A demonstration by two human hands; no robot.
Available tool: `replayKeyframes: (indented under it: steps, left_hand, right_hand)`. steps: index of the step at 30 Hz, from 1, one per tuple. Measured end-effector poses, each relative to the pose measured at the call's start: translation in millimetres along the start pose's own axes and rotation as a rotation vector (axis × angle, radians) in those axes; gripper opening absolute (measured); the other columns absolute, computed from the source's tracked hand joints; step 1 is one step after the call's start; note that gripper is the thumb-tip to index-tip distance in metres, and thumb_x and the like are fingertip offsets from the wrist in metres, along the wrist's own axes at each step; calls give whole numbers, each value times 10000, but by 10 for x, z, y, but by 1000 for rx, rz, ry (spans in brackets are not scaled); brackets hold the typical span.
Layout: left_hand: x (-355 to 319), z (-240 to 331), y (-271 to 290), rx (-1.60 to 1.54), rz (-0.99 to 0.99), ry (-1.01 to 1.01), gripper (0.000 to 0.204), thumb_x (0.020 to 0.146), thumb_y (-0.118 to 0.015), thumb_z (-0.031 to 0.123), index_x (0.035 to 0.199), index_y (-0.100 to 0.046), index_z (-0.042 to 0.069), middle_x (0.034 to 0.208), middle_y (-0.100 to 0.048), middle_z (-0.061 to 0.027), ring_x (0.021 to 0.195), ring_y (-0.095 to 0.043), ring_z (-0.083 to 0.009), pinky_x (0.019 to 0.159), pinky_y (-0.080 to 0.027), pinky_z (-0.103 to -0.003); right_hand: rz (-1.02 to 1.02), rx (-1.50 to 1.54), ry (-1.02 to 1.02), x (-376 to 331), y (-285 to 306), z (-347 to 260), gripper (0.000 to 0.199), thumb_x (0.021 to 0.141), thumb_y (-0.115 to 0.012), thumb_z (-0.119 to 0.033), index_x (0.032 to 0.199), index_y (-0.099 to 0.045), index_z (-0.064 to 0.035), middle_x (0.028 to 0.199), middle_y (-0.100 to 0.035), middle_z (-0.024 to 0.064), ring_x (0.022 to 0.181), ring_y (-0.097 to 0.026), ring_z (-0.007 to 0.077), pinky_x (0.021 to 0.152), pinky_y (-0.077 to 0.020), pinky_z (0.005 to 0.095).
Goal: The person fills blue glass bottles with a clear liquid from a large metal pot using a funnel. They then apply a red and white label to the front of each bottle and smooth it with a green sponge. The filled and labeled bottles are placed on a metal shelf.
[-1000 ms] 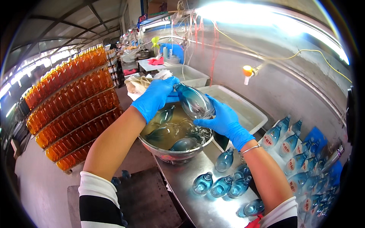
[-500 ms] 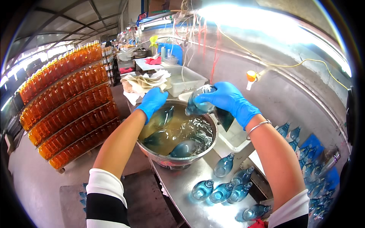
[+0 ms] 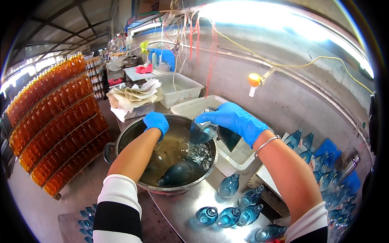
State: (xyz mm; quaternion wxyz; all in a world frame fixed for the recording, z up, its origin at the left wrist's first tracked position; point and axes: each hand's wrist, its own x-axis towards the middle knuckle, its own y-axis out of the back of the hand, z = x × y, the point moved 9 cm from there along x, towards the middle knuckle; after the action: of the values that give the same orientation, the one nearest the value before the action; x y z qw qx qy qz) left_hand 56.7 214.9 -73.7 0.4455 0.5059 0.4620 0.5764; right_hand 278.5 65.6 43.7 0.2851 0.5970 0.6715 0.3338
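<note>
Clasps a blue bottle (image 3: 202, 131) above the metal bowl (image 3: 178, 190) in the right hand (image 3: 237, 120) and stretches the left hand (image 3: 157, 123) over its far side, too hidden to tell whether spread.

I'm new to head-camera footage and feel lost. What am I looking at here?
There is no machine: these are a person's own gloved hands. Every picture comes from one wide fisheye camera on that person's head, looking down, so straight edges bend. The right hand holds a bluish clear bottle over a metal basin of cloudy liquid, where a dark bottle lies. The left hand is at the basin's far left edge; whether it grips anything is hidden. More blue bottles are on the metal table.
</note>
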Motion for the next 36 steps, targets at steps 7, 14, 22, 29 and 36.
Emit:
replayKeyframes:
  steps: [7, 14, 22, 29, 36]
  left_hand:
    - [-139, -248, 224, -447, 36, -99, 315, 719, -604, 148, 972, -598, -39, 981, -607, -277, 942, -597, -396, 800, -492, -414]
    - [-458, -882, 673, -838, 294, -64, 308, 759, -669, 171, 929, -488, -12, 866, -600, -179, 790, -611, -296, 693, -484, -372]
    - [-1337, -515, 1843, -1345, 340, -373, 111, 859, -601, 39, 917, -507, 37, 836, -596, -54, 741, -570, -112, 667, -484, -244]
    - [-2326, 171, 2415, -1420, 225, -593, 104, 870, -583, 33, 954, -523, 45, 881, -609, -52, 786, -576, -107, 699, -493, -249]
    - [-3740, 924, 1991, -1359, -270, -688, 116, 918, -505, 76, 1029, -481, 53, 1014, -568, -63, 891, -553, -124, 796, -471, -275]
  right_hand:
    - [79, 242, -189, -278, 160, 251, 656, 661, -657, -588, 944, -677, 4, 887, -660, 139, 797, -610, 223, 727, -465, 312]
    - [82, 548, -213, -564, 16, 479, 545, 696, -692, -520, 908, -662, -19, 770, -610, 94, 658, -581, 161, 576, -468, 282]
    - [123, 888, -211, -1148, -40, 554, 484, 754, -679, -435, 1001, -634, -21, 790, -592, 71, 604, -568, 152, 553, -506, 257]
    - [310, 414, -35, -1672, 499, 374, 535, 763, -666, -457, 943, -655, 47, 739, -613, 87, 648, -560, 129, 601, -461, 270]
    - [514, 368, -43, -2924, 888, 588, 392, 791, -677, -329, 960, -649, 25, 843, -658, 91, 731, -608, 122, 624, -484, 258]
